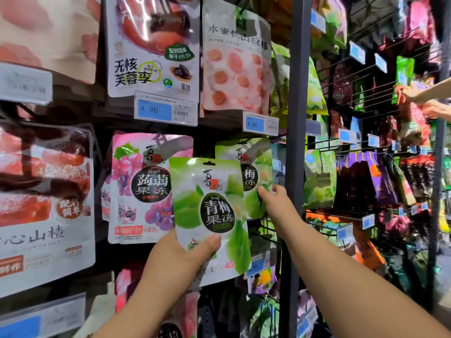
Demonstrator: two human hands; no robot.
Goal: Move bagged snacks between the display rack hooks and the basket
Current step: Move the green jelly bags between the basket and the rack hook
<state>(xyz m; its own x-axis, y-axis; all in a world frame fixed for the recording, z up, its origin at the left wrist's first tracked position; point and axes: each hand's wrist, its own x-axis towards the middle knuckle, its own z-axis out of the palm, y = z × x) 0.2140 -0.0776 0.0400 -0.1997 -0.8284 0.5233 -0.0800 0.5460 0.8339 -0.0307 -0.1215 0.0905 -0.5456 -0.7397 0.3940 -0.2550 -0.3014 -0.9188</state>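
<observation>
My left grip [180, 259] pinches the bottom of a green plum jelly bag [210, 211], raised before the display rack [296, 142]. My right grip [275, 201] pinches a matching hung bag [253, 167]. The pouch looks light, glossy and floppy, so it is probably steadier held near its hang hole [209, 163].

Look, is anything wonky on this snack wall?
Only the front green bag isn't hanging: the left hand holds it. The right hand pinches the hanging green bag behind. Nothing looks torn or spilled.
</observation>
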